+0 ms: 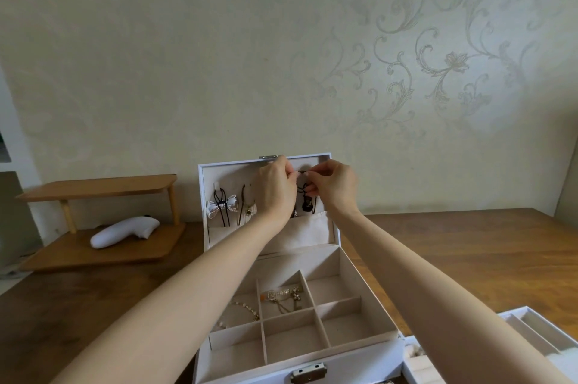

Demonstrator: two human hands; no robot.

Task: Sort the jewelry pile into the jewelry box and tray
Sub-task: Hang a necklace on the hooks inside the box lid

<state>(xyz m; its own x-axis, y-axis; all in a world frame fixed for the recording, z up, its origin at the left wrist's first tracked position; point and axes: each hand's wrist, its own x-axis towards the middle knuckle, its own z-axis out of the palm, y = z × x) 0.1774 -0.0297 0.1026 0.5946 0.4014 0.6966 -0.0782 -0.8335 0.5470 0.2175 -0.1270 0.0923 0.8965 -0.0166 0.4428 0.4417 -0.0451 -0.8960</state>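
A white jewelry box (359, 355) stands open on the table, its lid (233, 164) upright against the wall. Both hands are raised to the inside of the lid. My left hand (276, 188) and my right hand (333, 186) pinch the top of a black cord necklace (306, 203) that hangs down into the lid's pocket. A white bow piece (220, 206) and a flower pendant (248, 211) hang on the lid to the left. Gold chains (283, 297) and a beaded chain (242, 310) lie in the box's compartments. A white tray (528, 325) sits at the lower right.
A two-level wooden shelf (100, 186) stands at the left with a white handheld device (125, 232) on its lower board. The brown wooden table (469, 246) stretches to the right. A patterned wall rises right behind the box.
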